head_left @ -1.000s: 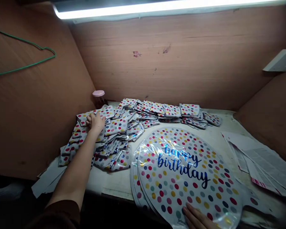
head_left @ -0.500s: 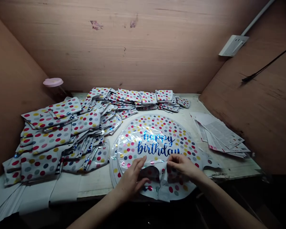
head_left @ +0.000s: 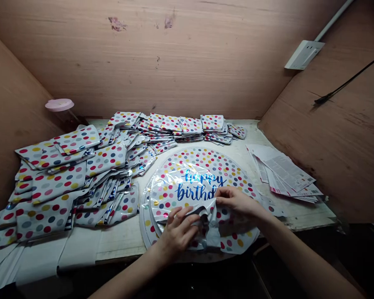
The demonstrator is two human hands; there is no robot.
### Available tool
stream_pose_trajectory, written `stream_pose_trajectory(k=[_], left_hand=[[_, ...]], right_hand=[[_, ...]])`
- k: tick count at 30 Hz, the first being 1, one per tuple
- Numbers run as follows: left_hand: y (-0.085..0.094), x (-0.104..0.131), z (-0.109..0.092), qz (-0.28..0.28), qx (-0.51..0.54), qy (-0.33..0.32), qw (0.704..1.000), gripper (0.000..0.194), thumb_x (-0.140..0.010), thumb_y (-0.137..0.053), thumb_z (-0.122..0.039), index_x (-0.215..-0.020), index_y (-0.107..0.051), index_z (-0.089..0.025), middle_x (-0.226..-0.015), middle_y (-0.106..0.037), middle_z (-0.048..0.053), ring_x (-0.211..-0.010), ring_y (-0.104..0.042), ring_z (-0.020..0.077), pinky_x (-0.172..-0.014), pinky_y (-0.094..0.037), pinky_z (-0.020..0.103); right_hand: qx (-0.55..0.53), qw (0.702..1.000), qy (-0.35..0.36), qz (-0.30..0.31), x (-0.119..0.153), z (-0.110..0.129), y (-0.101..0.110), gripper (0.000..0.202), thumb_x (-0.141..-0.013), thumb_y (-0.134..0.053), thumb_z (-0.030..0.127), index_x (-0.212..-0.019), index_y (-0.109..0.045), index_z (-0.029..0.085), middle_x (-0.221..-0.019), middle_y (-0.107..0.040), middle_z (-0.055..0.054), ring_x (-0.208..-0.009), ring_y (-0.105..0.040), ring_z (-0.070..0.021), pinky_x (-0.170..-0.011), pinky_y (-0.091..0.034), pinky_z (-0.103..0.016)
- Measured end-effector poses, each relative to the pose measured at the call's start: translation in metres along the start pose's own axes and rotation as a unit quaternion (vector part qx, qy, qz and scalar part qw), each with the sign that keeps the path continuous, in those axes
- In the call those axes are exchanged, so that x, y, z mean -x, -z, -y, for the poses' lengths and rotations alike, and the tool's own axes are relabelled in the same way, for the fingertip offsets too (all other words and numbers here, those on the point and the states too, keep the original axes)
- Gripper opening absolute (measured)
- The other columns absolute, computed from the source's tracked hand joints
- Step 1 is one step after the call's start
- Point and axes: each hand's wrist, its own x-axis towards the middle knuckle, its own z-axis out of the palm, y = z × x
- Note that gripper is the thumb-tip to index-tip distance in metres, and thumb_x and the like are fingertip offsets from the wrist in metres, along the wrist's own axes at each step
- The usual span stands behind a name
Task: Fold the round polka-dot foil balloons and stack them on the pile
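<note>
A round foil balloon [head_left: 168, 187], white with coloured dots and blue "happy birthday" lettering, lies flat at the front edge of the table on other balloons like it. Its near part is lifted and folded back toward the lettering, with the whitish tail [head_left: 213, 236] hanging in the middle. My right hand [head_left: 238, 203] pinches the raised edge between thumb and fingers, covering the end of the lettering. At the left of the tail, my left hand [head_left: 179, 232] has its fingers curled over the folded edge, gripping the foil.
Folded dotted balloons [head_left: 106, 158] are heaped at the left, with stacks [head_left: 191, 125] along the back. Printed paper sheets [head_left: 283, 170] lie at the right. A pink-lidded jar [head_left: 60, 105] stands back left. Wooden panels [head_left: 190, 62] enclose the table, one bearing a white socket [head_left: 304, 55].
My left hand's fingers have closed onto the foil from a spread pose. My right hand has moved slightly away from me, drawing the balloon's near edge further over the lettering.
</note>
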Motion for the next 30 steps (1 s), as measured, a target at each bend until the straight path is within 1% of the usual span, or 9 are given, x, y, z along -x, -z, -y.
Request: stream_pose_trajectory(k=[5,8,12,17,21,23,25,27,30], left_hand=[[0.005,-0.01,0.008,-0.01,0.037,0.099,0.994,0.01,-0.09,-0.056,-0.026,-0.091,-0.063,-0.019,-0.081,-0.066,0.004,-0.083,-0.055,0.0184,-0.081,-0.039,0.034],[0.004,-0.014,0.014,-0.02,0.05,0.081,0.995,0.014,-0.091,-0.052,-0.02,-0.084,-0.064,-0.02,-0.066,-0.062,0.0,-0.074,-0.054,0.0153,-0.076,-0.039,0.031],[0.009,-0.009,0.015,-0.013,0.028,0.034,0.999,0.016,-0.092,-0.05,-0.016,-0.088,-0.065,-0.019,-0.07,-0.064,0.001,-0.079,-0.058,0.0152,-0.079,-0.041,0.031],[0.022,0.017,-0.001,0.034,0.044,-0.095,0.994,0.014,-0.088,-0.051,-0.007,-0.094,-0.061,-0.015,-0.078,-0.067,0.002,-0.087,-0.062,0.0159,-0.095,-0.043,0.035],[0.032,0.032,-0.004,0.143,0.132,-0.158,0.968,0.008,-0.09,-0.05,-0.02,-0.089,-0.057,-0.017,-0.069,-0.061,0.002,-0.07,-0.06,0.0146,-0.076,-0.052,0.029],[0.033,0.024,0.007,0.15,0.19,-0.115,0.963,0.025,-0.093,-0.042,-0.036,-0.101,-0.055,-0.017,-0.08,-0.064,0.006,-0.075,-0.061,0.0164,-0.071,-0.053,0.028],[0.026,0.005,0.025,0.16,0.161,-0.013,0.974,0.039,-0.095,-0.036,-0.042,-0.121,-0.049,-0.017,-0.106,-0.064,0.013,-0.099,-0.061,0.0212,-0.086,-0.051,0.035],[0.011,-0.017,0.045,0.222,0.049,0.094,0.969,0.05,-0.094,-0.04,-0.045,-0.139,-0.038,-0.023,-0.138,-0.047,0.013,-0.129,-0.041,0.0317,-0.105,-0.035,0.053],[-0.017,-0.039,0.069,0.33,-0.06,0.182,0.924,0.074,-0.083,-0.048,-0.065,-0.147,-0.027,-0.034,-0.157,-0.016,0.006,-0.139,-0.004,0.0484,-0.104,-0.006,0.073]], right_hand=[[-0.095,0.991,-0.038,0.087,-0.014,0.016,0.001,0.032,-0.058,-0.08,0.031,-0.063,-0.052,0.017,-0.056,-0.056,0.005,-0.051,-0.05,-0.0079,-0.051,-0.038,-0.021],[-0.125,0.986,-0.062,0.093,-0.013,0.016,-0.001,0.034,-0.055,-0.083,0.03,-0.062,-0.053,0.016,-0.057,-0.056,0.005,-0.05,-0.049,-0.0066,-0.05,-0.037,-0.019],[-0.111,0.988,-0.063,0.084,-0.013,0.012,0.007,0.032,-0.057,-0.081,0.032,-0.065,-0.054,0.017,-0.062,-0.059,0.004,-0.055,-0.053,-0.0085,-0.055,-0.041,-0.021],[0.168,0.981,-0.035,-0.088,-0.053,0.02,0.04,0.015,-0.072,-0.065,0.029,-0.07,-0.055,0.018,-0.067,-0.061,0.001,-0.063,-0.056,-0.012,-0.062,-0.043,-0.022],[0.272,0.946,-0.064,-0.164,-0.111,0.036,0.068,0.014,-0.071,-0.067,0.022,-0.064,-0.056,0.018,-0.062,-0.06,0.0,-0.071,-0.059,-0.0167,-0.062,-0.041,-0.022],[0.3,0.937,-0.089,-0.152,-0.135,0.043,0.073,0.015,-0.07,-0.07,0.022,-0.063,-0.058,0.017,-0.058,-0.059,-0.001,-0.066,-0.06,-0.0172,-0.059,-0.042,-0.023],[0.313,0.935,-0.112,-0.125,-0.147,0.049,0.074,0.015,-0.072,-0.072,0.027,-0.068,-0.061,0.016,-0.059,-0.06,-0.002,-0.059,-0.059,-0.0162,-0.053,-0.042,-0.023],[0.317,0.934,-0.121,-0.109,-0.144,0.052,0.072,0.024,-0.075,-0.07,0.037,-0.08,-0.064,0.014,-0.067,-0.064,-0.005,-0.056,-0.058,-0.0154,-0.05,-0.043,-0.023],[0.316,0.936,-0.111,-0.11,-0.105,0.048,0.072,0.056,-0.075,-0.065,0.056,-0.111,-0.058,0.013,-0.091,-0.067,-0.01,-0.064,-0.061,-0.0166,-0.051,-0.046,-0.024]])
